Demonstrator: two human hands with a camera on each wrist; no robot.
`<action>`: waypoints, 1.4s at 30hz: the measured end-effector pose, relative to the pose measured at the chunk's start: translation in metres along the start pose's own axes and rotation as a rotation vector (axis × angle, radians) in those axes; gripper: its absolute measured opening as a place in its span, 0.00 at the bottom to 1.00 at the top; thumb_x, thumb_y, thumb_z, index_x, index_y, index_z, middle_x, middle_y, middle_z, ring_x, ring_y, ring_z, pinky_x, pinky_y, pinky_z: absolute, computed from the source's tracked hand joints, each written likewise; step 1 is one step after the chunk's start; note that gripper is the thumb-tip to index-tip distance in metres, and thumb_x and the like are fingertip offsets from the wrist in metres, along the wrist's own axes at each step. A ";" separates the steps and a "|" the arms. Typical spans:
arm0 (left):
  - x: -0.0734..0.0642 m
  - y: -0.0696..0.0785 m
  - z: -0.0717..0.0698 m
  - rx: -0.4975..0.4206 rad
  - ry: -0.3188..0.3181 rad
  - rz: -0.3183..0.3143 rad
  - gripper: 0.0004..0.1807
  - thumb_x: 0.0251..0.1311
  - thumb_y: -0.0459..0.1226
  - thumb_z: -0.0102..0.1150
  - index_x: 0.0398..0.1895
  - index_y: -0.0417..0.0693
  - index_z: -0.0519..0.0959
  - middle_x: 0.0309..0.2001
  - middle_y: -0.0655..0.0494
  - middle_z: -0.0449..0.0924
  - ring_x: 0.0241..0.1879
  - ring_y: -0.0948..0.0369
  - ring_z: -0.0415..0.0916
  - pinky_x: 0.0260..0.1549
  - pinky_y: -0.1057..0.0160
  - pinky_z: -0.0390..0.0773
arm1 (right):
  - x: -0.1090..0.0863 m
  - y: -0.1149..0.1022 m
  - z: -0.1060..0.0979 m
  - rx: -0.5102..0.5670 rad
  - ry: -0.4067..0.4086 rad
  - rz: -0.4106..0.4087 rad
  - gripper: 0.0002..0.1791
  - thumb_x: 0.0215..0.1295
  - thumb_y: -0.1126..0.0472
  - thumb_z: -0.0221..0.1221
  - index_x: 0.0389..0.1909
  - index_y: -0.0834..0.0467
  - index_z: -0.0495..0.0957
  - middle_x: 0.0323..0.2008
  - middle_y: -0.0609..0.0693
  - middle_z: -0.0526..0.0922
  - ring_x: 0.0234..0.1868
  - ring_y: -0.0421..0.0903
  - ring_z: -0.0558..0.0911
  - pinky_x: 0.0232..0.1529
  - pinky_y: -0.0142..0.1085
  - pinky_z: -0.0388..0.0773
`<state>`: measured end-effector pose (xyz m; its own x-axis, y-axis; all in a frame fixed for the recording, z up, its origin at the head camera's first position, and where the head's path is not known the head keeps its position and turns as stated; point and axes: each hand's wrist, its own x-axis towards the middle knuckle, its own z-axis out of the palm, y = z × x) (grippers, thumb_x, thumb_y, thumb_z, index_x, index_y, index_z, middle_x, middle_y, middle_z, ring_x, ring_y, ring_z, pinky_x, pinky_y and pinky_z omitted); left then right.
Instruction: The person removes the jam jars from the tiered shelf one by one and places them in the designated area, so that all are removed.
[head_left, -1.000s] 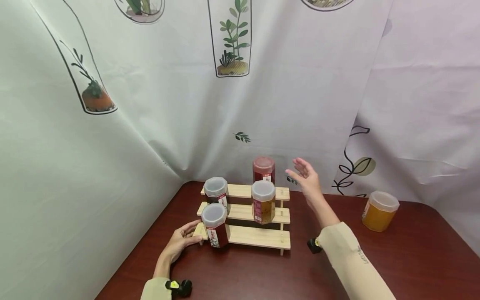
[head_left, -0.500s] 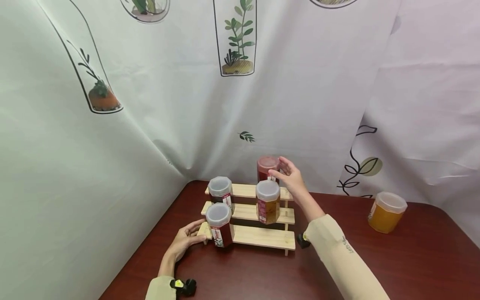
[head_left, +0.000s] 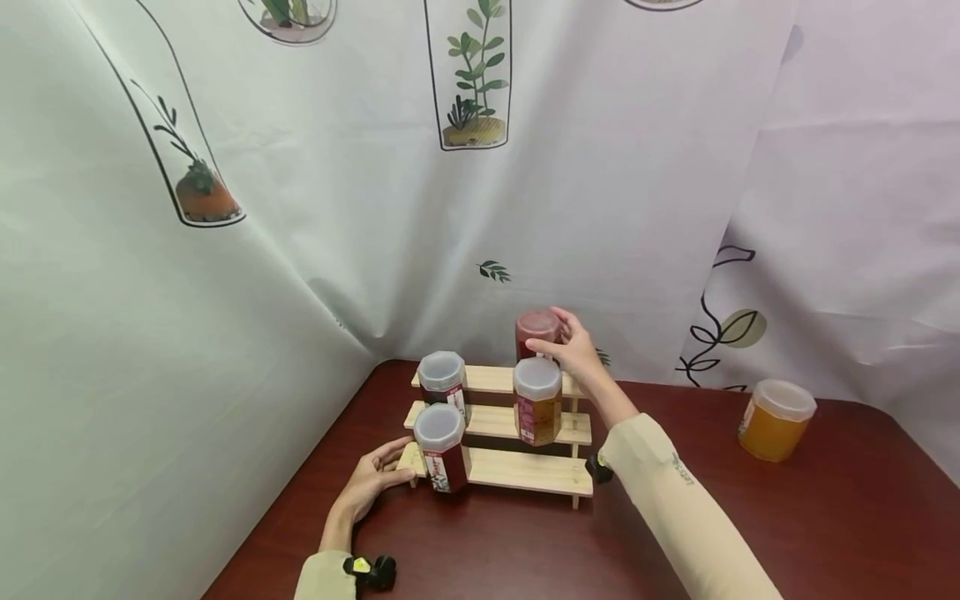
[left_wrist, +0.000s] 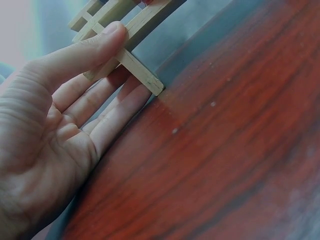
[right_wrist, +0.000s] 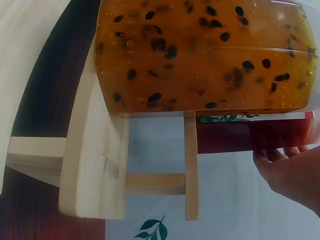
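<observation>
A three-tier wooden display rack (head_left: 528,472) stands on the table. My left hand (head_left: 366,483) holds the left end of its lowest tier, with the thumb (left_wrist: 107,42) on the wood and the fingers reaching behind the leg (left_wrist: 142,74). On the top tier, my right hand (head_left: 579,353) grips a dark red jam jar (head_left: 531,330) from its right side, thumb in front. An amber jar with black seeds (head_left: 537,413) stands on the middle tier, before the red jar; it fills the top of the right wrist view and hides part of the red jar (right_wrist: 235,136).
At the rack's left side are a dark jar (head_left: 444,379) on the middle tier and another red jar (head_left: 442,454) on the lowest tier. A yellow-orange jar (head_left: 774,427) stands apart on the table at the right. A printed cloth (head_left: 637,208) hangs close behind the rack.
My right hand has moved left from beside the rack to the red jar on the top tier and now grips it. My left hand keeps its hold on the rack.
</observation>
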<state>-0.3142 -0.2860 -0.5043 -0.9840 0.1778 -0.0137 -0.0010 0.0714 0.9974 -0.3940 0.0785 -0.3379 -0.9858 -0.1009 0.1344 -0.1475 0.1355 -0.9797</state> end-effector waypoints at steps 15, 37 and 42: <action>0.009 0.003 0.002 0.014 0.004 0.028 0.38 0.57 0.30 0.65 0.71 0.33 0.61 0.62 0.45 0.73 0.46 0.69 0.80 0.43 0.67 0.82 | 0.012 0.000 -0.005 0.066 0.061 0.000 0.43 0.56 0.60 0.70 0.72 0.52 0.61 0.68 0.58 0.69 0.69 0.54 0.69 0.67 0.47 0.69; 0.006 0.001 0.002 0.046 -0.046 0.006 0.39 0.60 0.33 0.64 0.73 0.36 0.58 0.69 0.32 0.62 0.49 0.72 0.78 0.46 0.68 0.81 | 0.003 0.009 -0.041 0.076 0.204 -0.028 0.41 0.56 0.64 0.69 0.71 0.56 0.63 0.69 0.57 0.70 0.68 0.50 0.71 0.64 0.37 0.71; 0.000 -0.001 0.000 0.049 -0.020 -0.017 0.39 0.60 0.33 0.65 0.73 0.37 0.59 0.69 0.33 0.61 0.50 0.74 0.77 0.46 0.68 0.81 | -0.007 0.014 -0.061 0.054 0.241 -0.011 0.42 0.58 0.63 0.68 0.72 0.57 0.61 0.70 0.58 0.68 0.68 0.51 0.70 0.60 0.29 0.72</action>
<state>-0.3144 -0.2864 -0.5049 -0.9802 0.1952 -0.0327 -0.0087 0.1222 0.9925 -0.3944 0.1415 -0.3437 -0.9759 0.1366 0.1703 -0.1601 0.0820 -0.9837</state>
